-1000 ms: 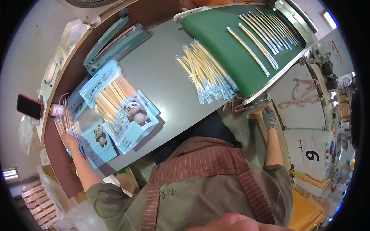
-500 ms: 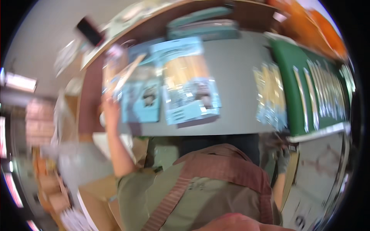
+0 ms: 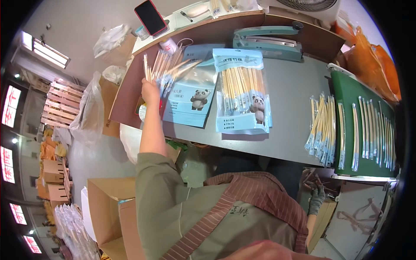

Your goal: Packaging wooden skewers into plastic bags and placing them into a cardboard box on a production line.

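Note:
At the left end of the desk, my left hand (image 3: 150,90) is closed round the lower end of wrapped chopsticks (image 3: 147,66). Beside it is a bunch of other wrapped chopsticks (image 3: 166,65), some slanting over flat blue panda-printed pouches (image 3: 187,108). To their right lies a filled pouch (image 3: 242,82), chopsticks showing through its clear window. My right hand (image 3: 317,197), in a grey glove, is low beside my body, below the desk's front edge. Its fingers look stretched out, with nothing visible in them; the shadowed fingertips are hard to make out.
A teal bag sealer (image 3: 268,41) stands at the back. Rightward, a pile of wrapped chopsticks (image 3: 321,125) lies beside a green board (image 3: 346,99) bearing a row of them. A phone (image 3: 150,17) leans on the back ledge. An open carton (image 3: 106,190) stands on the floor at left.
The view has swung and sharpened, shifting the desk rightward in the picture. My left hand stays by the chopsticks at the desk's left end; my right hand stays low beside my body.

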### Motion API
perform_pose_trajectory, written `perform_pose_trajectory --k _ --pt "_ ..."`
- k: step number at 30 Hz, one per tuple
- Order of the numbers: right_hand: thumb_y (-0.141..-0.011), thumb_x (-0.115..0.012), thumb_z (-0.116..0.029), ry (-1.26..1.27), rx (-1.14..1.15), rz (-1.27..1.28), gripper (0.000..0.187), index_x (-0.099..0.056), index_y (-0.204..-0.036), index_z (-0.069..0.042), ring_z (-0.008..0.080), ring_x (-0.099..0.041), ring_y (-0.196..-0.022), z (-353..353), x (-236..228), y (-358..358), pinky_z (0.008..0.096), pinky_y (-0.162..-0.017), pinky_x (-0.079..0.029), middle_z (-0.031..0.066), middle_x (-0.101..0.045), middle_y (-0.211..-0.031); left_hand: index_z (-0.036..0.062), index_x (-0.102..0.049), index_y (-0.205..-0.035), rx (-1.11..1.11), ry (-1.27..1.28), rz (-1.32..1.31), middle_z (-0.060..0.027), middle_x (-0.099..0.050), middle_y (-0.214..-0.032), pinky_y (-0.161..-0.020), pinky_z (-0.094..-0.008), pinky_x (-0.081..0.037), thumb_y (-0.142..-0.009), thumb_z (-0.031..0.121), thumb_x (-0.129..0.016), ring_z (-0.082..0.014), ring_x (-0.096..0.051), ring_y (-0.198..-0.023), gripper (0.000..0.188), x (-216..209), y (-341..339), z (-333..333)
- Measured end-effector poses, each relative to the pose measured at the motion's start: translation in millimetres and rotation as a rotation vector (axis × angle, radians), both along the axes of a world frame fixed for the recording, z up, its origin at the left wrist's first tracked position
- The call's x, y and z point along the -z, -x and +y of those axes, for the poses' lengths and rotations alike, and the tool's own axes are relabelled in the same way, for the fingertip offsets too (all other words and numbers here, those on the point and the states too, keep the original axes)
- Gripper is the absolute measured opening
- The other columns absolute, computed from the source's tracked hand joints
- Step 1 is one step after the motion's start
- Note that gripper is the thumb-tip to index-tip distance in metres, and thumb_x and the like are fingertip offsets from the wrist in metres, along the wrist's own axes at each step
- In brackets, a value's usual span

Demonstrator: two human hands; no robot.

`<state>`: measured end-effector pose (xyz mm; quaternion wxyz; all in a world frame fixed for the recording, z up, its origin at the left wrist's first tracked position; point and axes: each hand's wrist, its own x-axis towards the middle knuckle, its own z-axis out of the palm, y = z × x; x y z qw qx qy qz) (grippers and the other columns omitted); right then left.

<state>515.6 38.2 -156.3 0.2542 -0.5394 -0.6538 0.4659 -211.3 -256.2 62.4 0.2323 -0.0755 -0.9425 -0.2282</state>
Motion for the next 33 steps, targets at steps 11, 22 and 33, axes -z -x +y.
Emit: perform_pose_trajectory --k 11,22,33 --pt "-0.081 -0.047 0.003 0.058 -0.117 0.058 0.029 -0.062 -0.104 -0.007 0.0094 -0.05 -0.071 -21 -13 11 0.0224 -0.062 -0.043 0.0012 -0.059 -0.092 0.0009 -0.055 -0.107 0.77 -1.141 -0.789 -0.0117 -0.063 -0.097 -0.064 -0.0291 -0.053 -0.087 0.012 -0.06 -0.0193 -0.064 -0.077 0.023 -49 -85 32" --pt "-0.085 -0.046 -0.001 -0.116 -0.09 -0.011 0.023 -0.062 -0.102 -0.004 0.0164 -0.057 -0.08 -41 -64 67 0.0289 -0.075 -0.046 0.0103 -0.061 -0.088 0.0013 -0.05 -0.111 1.125 -1.083 -1.25 -0.0117 -0.062 -0.1 -0.078 -0.0324 -0.054 -0.082 0.007 -0.068 -0.0243 -0.064 -0.091 0.035 -56 -235 235" --pt "-0.095 -0.043 -0.012 -0.034 0.149 -0.21 0.023 -0.059 -0.108 -0.004 0.0167 -0.055 -0.095 -64 -74 21 0.0296 -0.085 -0.043 0.0076 -0.061 -0.102 0.0012 -0.06 -0.104 0.704 -0.12 0.202 -0.0194 -0.058 -0.106 -0.089 -0.0418 -0.042 -0.075 -0.001 -0.053 -0.0365 -0.053 -0.101 0.03 -1 -63 188"
